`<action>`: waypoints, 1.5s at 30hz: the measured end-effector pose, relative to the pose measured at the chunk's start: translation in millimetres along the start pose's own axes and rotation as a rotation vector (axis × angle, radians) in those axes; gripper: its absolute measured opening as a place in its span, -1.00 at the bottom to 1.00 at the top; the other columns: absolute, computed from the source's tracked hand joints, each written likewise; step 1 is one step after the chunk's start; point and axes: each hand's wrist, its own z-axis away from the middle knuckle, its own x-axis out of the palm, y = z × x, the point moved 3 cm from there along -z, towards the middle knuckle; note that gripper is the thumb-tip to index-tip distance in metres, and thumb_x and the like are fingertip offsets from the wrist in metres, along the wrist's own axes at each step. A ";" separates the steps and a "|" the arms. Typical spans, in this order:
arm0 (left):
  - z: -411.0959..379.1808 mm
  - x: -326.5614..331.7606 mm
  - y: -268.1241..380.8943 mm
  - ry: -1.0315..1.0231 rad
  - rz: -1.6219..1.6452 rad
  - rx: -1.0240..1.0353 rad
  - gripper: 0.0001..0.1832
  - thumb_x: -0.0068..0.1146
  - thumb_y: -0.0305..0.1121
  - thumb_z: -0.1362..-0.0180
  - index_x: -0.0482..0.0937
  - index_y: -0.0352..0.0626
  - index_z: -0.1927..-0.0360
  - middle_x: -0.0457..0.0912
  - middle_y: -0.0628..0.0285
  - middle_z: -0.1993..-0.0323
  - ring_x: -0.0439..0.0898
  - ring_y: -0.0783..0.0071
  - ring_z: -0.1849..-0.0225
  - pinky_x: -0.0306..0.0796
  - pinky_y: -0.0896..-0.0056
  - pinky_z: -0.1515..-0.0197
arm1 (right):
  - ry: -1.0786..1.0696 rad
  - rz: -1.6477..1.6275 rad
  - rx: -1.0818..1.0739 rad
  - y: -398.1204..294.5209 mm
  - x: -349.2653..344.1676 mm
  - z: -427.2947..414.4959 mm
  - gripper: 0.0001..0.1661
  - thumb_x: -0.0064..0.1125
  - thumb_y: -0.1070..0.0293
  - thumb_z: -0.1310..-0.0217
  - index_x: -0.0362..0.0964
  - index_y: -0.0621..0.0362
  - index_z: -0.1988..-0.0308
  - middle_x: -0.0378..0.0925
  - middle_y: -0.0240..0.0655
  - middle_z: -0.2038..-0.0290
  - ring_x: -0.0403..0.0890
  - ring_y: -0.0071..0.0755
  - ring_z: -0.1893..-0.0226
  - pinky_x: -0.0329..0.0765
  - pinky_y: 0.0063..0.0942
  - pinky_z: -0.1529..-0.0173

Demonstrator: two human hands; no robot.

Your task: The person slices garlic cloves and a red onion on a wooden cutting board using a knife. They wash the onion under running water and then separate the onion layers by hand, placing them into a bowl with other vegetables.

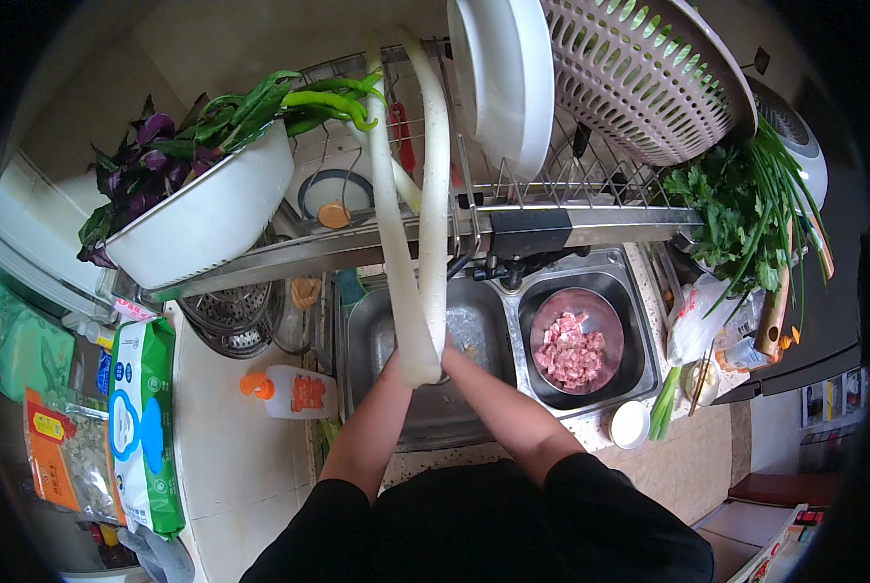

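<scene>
Two long pale stalk-like vegetables (413, 255) hang over the dish rack and across the left sink basin (471, 321). Behind their lower end, both of my hands are hidden; only the left wrist (398, 368) and right wrist (458, 362) show beside it. Whether my hands hold anything cannot be seen. The basin's bottom is wet, with small yellowish scraps on it. In the right basin (632, 350), a steel bowl (613, 328) holds chunks of raw pinkish meat (570, 351).
Above the sink stands a metal dish rack (603, 222) with white dishes (508, 87), a pink colander (646, 87) and a white basket (209, 211) of leafy greens. A capped bottle (296, 393) lies left; a white cup (630, 425) and scallions (667, 404) are right.
</scene>
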 end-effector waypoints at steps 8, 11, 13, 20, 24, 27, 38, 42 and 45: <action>22.9 20.8 30.0 -0.106 0.067 -0.075 -0.70 -0.06 0.04 -0.27 0.54 0.09 0.28 0.60 0.33 0.35 0.58 0.35 0.35 0.44 0.20 0.40 | 0.263 0.094 -0.129 -3.8 12.3 3.7 -0.61 0.03 0.19 -0.31 0.50 0.24 0.03 0.63 -0.14 0.15 0.65 -0.11 0.10 0.57 -0.17 -0.03; 43.5 36.8 35.9 -0.190 0.129 -0.090 -0.69 -0.06 0.06 -0.25 0.54 0.10 0.30 0.60 0.33 0.37 0.57 0.35 0.34 0.45 0.16 0.38 | 0.326 0.527 -0.318 -19.7 17.6 5.9 -0.33 0.02 -0.11 -0.19 0.48 0.21 -0.06 0.60 -0.02 0.07 0.59 0.02 0.02 0.47 -0.19 -0.09; 54.1 48.0 36.9 -0.157 0.102 -0.141 -0.68 -0.07 0.08 -0.24 0.54 0.11 0.31 0.60 0.33 0.38 0.57 0.34 0.34 0.45 0.14 0.37 | -0.101 0.167 0.134 -17.1 0.8 -12.1 -0.42 -0.07 -0.06 -0.28 0.47 0.18 -0.04 0.59 -0.07 0.08 0.61 -0.06 0.10 0.48 -0.18 -0.05; 61.0 40.6 53.7 -0.234 0.334 -0.166 -0.71 0.04 -0.05 -0.17 0.52 -0.04 0.38 0.57 0.24 0.41 0.55 0.23 0.29 0.47 0.06 0.17 | 0.159 0.324 -0.007 -27.4 0.4 34.1 -0.23 -0.20 -0.23 -0.32 0.38 0.28 -0.10 0.53 0.17 0.04 0.54 0.25 0.00 0.42 -0.07 -0.14; 39.0 21.4 48.4 -0.145 0.336 -0.115 -0.69 0.03 -0.01 -0.22 0.48 -0.04 0.25 0.57 0.20 0.36 0.55 0.20 0.30 0.50 0.06 0.21 | 0.268 0.434 -0.071 -37.6 13.2 72.4 -0.29 -0.13 -0.09 -0.35 0.26 0.33 -0.17 0.30 0.26 -0.19 0.44 0.33 -0.10 0.41 -0.02 -0.16; 24.1 22.0 39.9 0.072 0.270 -0.143 -0.66 0.03 0.01 -0.26 0.44 -0.03 0.15 0.56 0.17 0.33 0.55 0.17 0.31 0.52 0.06 0.24 | -0.183 0.461 0.219 -48.6 -37.2 66.9 -0.36 -0.03 0.01 -0.33 0.27 0.30 -0.18 0.25 0.21 -0.22 0.39 0.30 -0.16 0.43 -0.04 -0.16; 79.5 49.9 72.0 -0.082 0.494 -0.403 -0.76 0.15 -0.37 -0.09 0.40 -0.04 0.18 0.49 0.05 0.26 0.49 0.08 0.18 0.43 0.22 0.24 | 0.537 0.743 -0.611 -138.4 -209.8 -24.8 -0.84 0.15 0.45 -0.15 0.55 0.22 0.23 0.53 -0.01 0.23 0.54 0.12 0.20 0.49 -0.13 0.07; 92.9 47.6 69.2 -0.099 0.361 -0.348 -0.75 0.24 -0.30 -0.14 0.42 -0.03 0.18 0.50 0.16 0.20 0.52 0.14 0.20 0.42 0.36 0.32 | 0.415 0.531 -0.587 -109.9 -231.1 -47.7 -0.84 0.31 0.38 -0.15 0.61 0.21 0.25 0.66 -0.17 0.38 0.65 -0.22 0.47 0.55 -0.36 0.35; 102.3 41.5 65.4 -0.160 0.285 -0.274 -0.71 0.14 -0.06 -0.26 0.42 0.07 0.08 0.51 0.21 0.16 0.53 0.15 0.23 0.37 0.32 0.41 | 0.391 0.286 -0.272 -81.0 -244.4 -58.6 -0.89 0.32 0.44 -0.07 0.64 0.17 0.31 0.66 -0.18 0.44 0.68 -0.30 0.42 0.56 -0.43 0.26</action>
